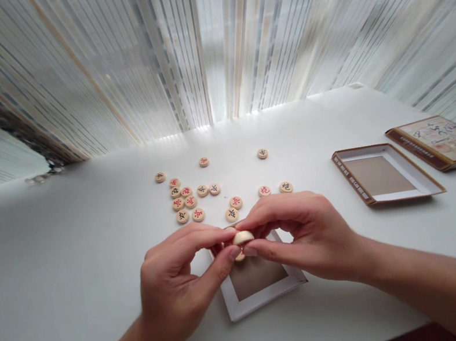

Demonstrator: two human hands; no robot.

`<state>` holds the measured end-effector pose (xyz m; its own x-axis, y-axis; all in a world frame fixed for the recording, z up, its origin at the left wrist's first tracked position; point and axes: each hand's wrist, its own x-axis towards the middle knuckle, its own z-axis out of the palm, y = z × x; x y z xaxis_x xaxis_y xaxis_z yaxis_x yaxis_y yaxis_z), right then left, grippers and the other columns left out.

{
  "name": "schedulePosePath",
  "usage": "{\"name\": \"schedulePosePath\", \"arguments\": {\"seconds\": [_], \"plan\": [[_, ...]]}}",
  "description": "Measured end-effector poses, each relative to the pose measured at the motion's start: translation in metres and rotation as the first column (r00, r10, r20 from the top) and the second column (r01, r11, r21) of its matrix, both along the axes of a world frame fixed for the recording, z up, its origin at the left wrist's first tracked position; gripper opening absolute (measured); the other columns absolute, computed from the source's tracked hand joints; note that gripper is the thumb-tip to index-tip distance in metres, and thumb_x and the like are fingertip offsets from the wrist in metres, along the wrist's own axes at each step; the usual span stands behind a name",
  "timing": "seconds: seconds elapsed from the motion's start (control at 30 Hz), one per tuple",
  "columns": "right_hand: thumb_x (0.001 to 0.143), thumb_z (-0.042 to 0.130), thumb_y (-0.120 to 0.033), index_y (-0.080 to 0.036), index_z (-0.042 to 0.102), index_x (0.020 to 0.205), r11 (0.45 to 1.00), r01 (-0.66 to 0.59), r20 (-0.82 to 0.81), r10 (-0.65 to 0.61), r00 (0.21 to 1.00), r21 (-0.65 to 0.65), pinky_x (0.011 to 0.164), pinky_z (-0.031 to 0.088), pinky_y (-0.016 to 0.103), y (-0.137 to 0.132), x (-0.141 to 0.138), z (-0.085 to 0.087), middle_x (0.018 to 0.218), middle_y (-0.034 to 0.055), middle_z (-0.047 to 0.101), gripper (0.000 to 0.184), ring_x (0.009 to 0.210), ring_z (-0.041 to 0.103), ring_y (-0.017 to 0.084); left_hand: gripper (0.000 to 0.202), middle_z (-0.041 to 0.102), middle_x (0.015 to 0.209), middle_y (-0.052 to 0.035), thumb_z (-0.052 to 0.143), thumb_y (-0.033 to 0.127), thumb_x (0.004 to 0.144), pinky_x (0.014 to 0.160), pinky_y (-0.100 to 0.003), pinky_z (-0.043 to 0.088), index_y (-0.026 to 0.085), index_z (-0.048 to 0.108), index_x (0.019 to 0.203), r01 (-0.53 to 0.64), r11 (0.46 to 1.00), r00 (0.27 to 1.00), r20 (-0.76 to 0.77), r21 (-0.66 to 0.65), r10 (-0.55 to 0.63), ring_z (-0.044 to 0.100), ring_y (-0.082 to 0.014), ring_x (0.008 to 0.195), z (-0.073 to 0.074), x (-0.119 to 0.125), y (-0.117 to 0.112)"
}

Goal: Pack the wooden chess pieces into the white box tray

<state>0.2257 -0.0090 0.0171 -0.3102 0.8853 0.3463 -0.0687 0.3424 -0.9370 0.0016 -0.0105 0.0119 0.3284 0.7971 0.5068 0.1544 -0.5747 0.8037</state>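
Frame centre: left hand [177,285] and right hand [310,238] both pinch one pale round piece [242,237] between thumb and forefinger, just above a white-rimmed tray [259,297] on the table [70,251]. Loose pieces [191,197] lie scattered above, centre-left. Open box [387,173] and lid [443,141] sit at right, well apart from the hands.

A domestic room laid out for a board game: a plain white table [52,272] stands against sheer, daylit curtains [205,39] with pale vertical stripes that close off the far side. Round wooden game discs [189,201] marked with red and black characters lie scattered mid-table. An open cardboard box tray [382,172] and its printed lid [443,141] sit at right. These are the furnishings of a home, not a workplace.
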Motion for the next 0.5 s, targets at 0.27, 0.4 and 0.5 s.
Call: {"name": "schedulePosePath", "arguments": {"seconds": [0.27,0.4,0.5], "plan": [[0.081,0.095,-0.023,-0.020,0.088,0.104,0.935,-0.105,-0.214,0.032,0.976,-0.339,0.065,0.069,0.029,0.0000,-0.0022,-0.0001,0.086,0.0072,0.085,0.024,0.071,0.080,0.019,0.034,0.084,0.093,-0.0026,0.087,0.004,0.085,0.074,-0.025,0.062,0.025,0.085,0.112,-0.017,1.000,0.999,0.036,-0.020,0.018,0.076,-0.0152,0.081,-0.0005,0.0008,0.0002],[0.080,0.096,-0.022,-0.022,0.088,0.107,0.855,-0.225,-0.317,0.076,0.945,-0.467,0.062,0.066,0.022,0.0035,-0.0027,-0.0005,0.079,0.0054,0.084,0.029,0.067,0.079,0.015,0.031,0.086,0.091,-0.0037,0.088,0.006,0.085,0.071,-0.026,0.063,0.024,0.086,0.110,-0.022,0.999,0.997,0.076,-0.046,0.025,0.078,-0.0165,0.079,0.0027,0.0042,-0.0003],[0.079,0.098,-0.023,-0.022,0.088,0.112,0.807,-0.236,-0.318,0.064,0.946,-0.541,0.062,0.067,0.022,0.0037,-0.0022,-0.0002,0.080,0.0066,0.084,0.035,0.066,0.079,0.015,0.025,0.086,0.088,-0.0040,0.088,0.008,0.085,0.069,-0.025,0.063,0.022,0.088,0.106,-0.056,0.994,0.994,0.086,-0.091,0.064,0.079,-0.0165,0.075,0.0044,0.0050,-0.0006]]}}
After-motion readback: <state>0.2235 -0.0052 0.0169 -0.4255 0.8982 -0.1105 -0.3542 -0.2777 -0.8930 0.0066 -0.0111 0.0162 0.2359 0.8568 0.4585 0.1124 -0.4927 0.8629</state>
